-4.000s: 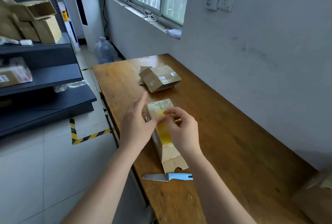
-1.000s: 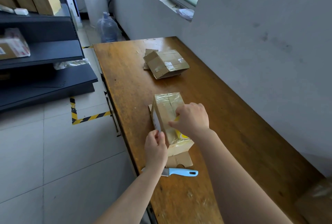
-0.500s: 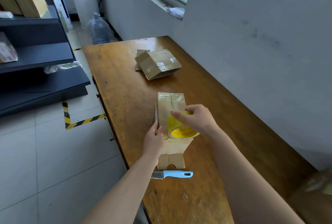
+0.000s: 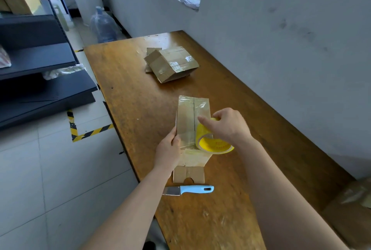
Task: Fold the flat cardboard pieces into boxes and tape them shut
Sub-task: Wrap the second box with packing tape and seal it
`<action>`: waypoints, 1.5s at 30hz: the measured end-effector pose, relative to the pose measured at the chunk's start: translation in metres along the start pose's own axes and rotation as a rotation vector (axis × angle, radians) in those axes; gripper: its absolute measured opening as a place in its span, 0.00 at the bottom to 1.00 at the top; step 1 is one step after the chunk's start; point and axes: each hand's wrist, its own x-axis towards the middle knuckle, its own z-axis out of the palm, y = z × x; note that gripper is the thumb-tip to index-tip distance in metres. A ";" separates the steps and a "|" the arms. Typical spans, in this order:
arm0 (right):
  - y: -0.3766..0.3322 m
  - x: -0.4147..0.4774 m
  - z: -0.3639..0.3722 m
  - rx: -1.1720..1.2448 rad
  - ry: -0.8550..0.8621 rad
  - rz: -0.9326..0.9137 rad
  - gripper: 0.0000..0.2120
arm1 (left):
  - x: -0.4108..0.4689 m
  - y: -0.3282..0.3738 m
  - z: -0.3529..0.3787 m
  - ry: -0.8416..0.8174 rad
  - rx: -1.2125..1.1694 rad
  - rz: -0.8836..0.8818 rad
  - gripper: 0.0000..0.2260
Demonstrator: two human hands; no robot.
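The left hand (image 4: 168, 152) pinches the box's (image 4: 191, 121) near left edge; the box lies on the tabletop (image 4: 140, 89) between both hands. The right hand (image 4: 227, 125) grips the yellow tape roll (image 4: 212, 141) against its top. If the left pinch loosens, the strip could wrinkle or wander off the seam.

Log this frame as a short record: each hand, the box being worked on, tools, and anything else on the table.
box: lies on the table, near flaps open
left hand: grips the box's left edge
right hand: holds the tape roll against the box's top
knife: on the table, nearer than the box, untouched
second box: taped, farther back on the table
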 end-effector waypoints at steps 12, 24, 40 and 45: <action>0.028 -0.005 -0.016 -0.200 0.001 -0.082 0.18 | 0.002 -0.007 -0.001 -0.009 0.038 0.022 0.19; 0.046 -0.005 -0.005 -0.183 0.008 -0.034 0.16 | 0.006 -0.009 -0.001 0.001 0.003 0.007 0.19; 0.071 -0.005 0.025 -0.192 -0.036 -0.012 0.18 | 0.008 -0.007 -0.002 -0.038 -0.048 -0.017 0.19; 0.078 -0.007 0.033 -0.150 -0.042 -0.019 0.19 | 0.006 -0.004 0.000 -0.011 0.006 0.001 0.19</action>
